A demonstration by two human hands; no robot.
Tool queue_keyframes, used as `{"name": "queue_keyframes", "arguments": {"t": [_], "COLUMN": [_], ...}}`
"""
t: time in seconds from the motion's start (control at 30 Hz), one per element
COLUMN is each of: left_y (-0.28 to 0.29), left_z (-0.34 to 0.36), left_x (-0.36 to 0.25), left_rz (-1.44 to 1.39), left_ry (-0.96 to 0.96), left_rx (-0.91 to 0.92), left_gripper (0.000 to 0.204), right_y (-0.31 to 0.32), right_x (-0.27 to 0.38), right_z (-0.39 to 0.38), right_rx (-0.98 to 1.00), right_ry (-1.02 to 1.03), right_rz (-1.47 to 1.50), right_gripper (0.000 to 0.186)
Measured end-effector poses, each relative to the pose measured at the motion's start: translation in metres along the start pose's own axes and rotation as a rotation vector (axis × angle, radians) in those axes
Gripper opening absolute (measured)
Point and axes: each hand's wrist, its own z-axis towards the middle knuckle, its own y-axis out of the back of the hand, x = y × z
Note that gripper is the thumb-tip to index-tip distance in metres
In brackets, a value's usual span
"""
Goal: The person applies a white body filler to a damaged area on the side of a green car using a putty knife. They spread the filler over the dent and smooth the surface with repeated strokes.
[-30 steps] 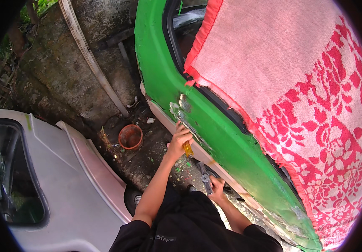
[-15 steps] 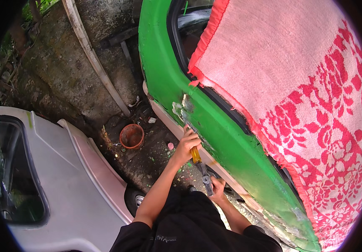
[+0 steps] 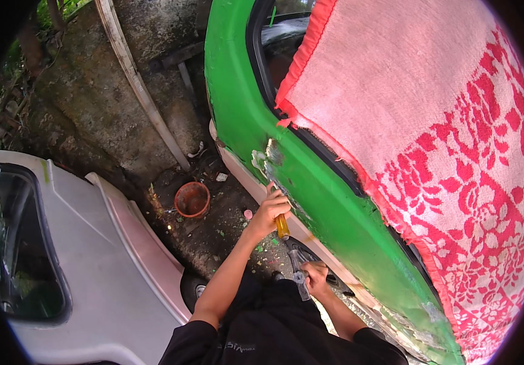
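outdoor yard, rough stained concrete [image 3: 86, 115] behind. green car [image 3: 234, 100] fills the right; paint broken in a ragged line along its side, scraped pale patch [image 3: 273, 154] at the upper end. silver car [image 3: 101, 249] opposite. floral red-and-pink towel [image 3: 389, 91] draped over the green car, frayed edge above the hands. black shirt [image 3: 274, 328] on the person. terracotta-coloured pot [image 3: 194, 214] on the ground between the cars.

left hand [image 3: 272, 212]: fingers wrapped round a yellow-handled tool [image 3: 282, 227], butt sticking out below the fist. it's by the ragged line on the green side; tip hidden, so can't call screwdriver vs chisel, or whether it touches metal. right hand [image 3: 316, 277]: clenched on a hammer [image 3: 298, 274], head blurred, just below the butt, gap between.

my take on doing it well: line the hammer face up with the tool's axis, short light hits, eyes on the butt. low tool angle should keep the tip along the line rather than through the sheet. left knuckles sit near the butt, so a miss could land there; slide the grip up a bit. both hands bare, gloves would help.

writing: small pale lettering [image 3: 239, 347] on the shirt front, too small and distorted to trust. green flecks [image 3: 259, 248] on the ground. no other label readable.
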Motion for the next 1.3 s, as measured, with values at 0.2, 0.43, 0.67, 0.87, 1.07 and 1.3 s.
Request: {"name": "queue_keyframes", "arguments": {"t": [0.2,0.43,0.67,0.87,1.07,1.3], "left_y": [0.003,0.001,0.009,0.008,0.014,0.025], "left_z": [-0.002,-0.002,-0.001,-0.006,-0.009,-0.033], "left_x": [0.003,0.005,0.015,0.014,-0.032,-0.017], "left_rz": [0.006,-0.005,0.012,0.094,0.537,0.456], "left_ry": [-0.012,-0.014,0.013,0.015,0.243,0.449], "left_rx": [0.038,0.028,-0.04,-0.033,-0.025,-0.077], "left_gripper": [0.022,0.025,0.028,0.025,0.03,0.037], "right_y": [0.0,-0.004,-0.005,-0.005,0.0,0.004], "right_x": [-0.003,-0.009,-0.005,0.004,0.0,-0.002], "right_z": [-0.001,-0.004,-0.003,-0.005,-0.014,-0.02], "right_rx": [0.028,0.039,0.069,0.08,0.017,0.021], "right_ry": [-0.044,-0.072,-0.167,-0.269,-0.276,-0.308], "right_rz": [-0.058,-0.136,-0.167,-0.115,-0.069,-0.069], "right_gripper": [0.036,0.041,0.039,0.037,0.035,0.033]}}
